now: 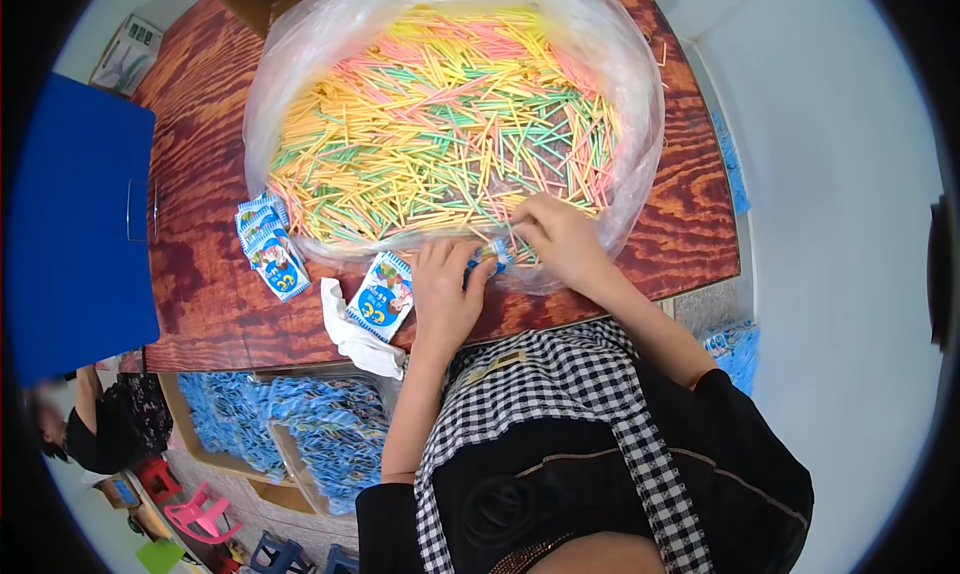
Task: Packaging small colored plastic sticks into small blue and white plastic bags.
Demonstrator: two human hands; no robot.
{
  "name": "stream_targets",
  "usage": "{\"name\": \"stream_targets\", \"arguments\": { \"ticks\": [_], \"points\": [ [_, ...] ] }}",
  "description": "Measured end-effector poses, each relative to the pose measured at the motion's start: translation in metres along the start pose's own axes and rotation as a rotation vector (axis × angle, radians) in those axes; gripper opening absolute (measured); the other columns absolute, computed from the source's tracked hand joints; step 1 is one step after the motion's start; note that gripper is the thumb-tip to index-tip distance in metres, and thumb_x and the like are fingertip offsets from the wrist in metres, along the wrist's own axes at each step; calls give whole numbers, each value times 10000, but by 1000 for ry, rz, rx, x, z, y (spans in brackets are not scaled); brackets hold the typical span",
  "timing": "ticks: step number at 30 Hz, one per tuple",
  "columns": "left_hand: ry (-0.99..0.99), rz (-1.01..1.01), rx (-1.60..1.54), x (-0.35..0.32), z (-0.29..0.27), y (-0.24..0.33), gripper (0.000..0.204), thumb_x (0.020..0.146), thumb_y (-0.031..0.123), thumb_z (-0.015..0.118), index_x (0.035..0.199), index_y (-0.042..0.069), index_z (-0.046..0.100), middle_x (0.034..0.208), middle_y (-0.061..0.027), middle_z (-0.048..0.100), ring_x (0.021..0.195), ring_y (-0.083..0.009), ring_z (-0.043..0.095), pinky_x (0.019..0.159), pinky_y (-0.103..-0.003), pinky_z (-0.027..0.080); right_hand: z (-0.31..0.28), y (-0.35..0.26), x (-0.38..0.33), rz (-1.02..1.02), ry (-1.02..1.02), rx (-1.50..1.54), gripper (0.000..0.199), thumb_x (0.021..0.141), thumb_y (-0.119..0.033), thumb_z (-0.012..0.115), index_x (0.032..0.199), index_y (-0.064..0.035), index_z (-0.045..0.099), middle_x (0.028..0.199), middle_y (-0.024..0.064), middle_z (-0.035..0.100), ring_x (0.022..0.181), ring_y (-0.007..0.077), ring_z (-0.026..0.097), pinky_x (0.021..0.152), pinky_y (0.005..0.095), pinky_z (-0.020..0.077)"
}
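Observation:
My left hand [445,282] is closed around a small blue-and-white packet [495,258] at the near edge of a big clear plastic bag [632,214]. The bag lies spread wide and is full of thin coloured sticks [400,134] in yellow, orange, pink and green. Just right of the packet, my right hand [562,239] has its fingers bent together over the sticks at the bag's near side; what is between the fingertips is hidden. Left of my left hand lie printed blue-and-white packets [378,299], beside a crumpled white tissue [350,339].
More packets [275,259] lie overlapped at the bag's left. A blue panel [80,224] stands along the left side of the wood-patterned table [200,304]. Boxes of blue packets [330,434] sit below the near edge. Another person [105,424] is at far left, near stools.

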State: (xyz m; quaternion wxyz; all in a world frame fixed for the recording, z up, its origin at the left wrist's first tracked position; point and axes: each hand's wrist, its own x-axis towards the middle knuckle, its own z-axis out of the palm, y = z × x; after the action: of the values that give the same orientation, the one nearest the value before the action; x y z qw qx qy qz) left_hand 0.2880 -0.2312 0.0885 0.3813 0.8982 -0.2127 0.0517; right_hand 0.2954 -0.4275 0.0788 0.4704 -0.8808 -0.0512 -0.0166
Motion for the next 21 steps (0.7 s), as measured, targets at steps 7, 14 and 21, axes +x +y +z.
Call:
{"name": "stream_targets", "arguments": {
  "ticks": [7, 14, 21],
  "points": [
    [35, -288, -480, -13, 1, -13, 126, 829, 3, 632, 954, 16, 638, 972, -70, 629, 855, -152, 581, 761, -286, 459, 6, -6, -5, -101, 83, -239, 154, 814, -95, 655, 949, -50, 597, 863, 87, 576, 795, 256, 598, 678, 344, 476],
    [287, -314, -1217, -18, -10, -2, 233, 847, -87, 567, 1054, 16, 602, 1173, -126, 568, 1028, -192, 581, 856, -288, 497, -17, -66, -6, 136, -401, 596, 238, 864, -59, 629, 1091, -10, 577, 842, 36, 540, 799, 131, 576, 679, 270, 473],
    [147, -404, -1027, -15, -32, 28, 428, 783, -113, 628, 1191, 5, 575, 1192, -126, 584, 1098, -186, 560, 880, -282, 491, -10, -71, -6, -285, -95, 219, 203, 780, 30, 641, 976, -8, 603, 853, 100, 551, 806, 255, 577, 687, 332, 458]
  ]
}}
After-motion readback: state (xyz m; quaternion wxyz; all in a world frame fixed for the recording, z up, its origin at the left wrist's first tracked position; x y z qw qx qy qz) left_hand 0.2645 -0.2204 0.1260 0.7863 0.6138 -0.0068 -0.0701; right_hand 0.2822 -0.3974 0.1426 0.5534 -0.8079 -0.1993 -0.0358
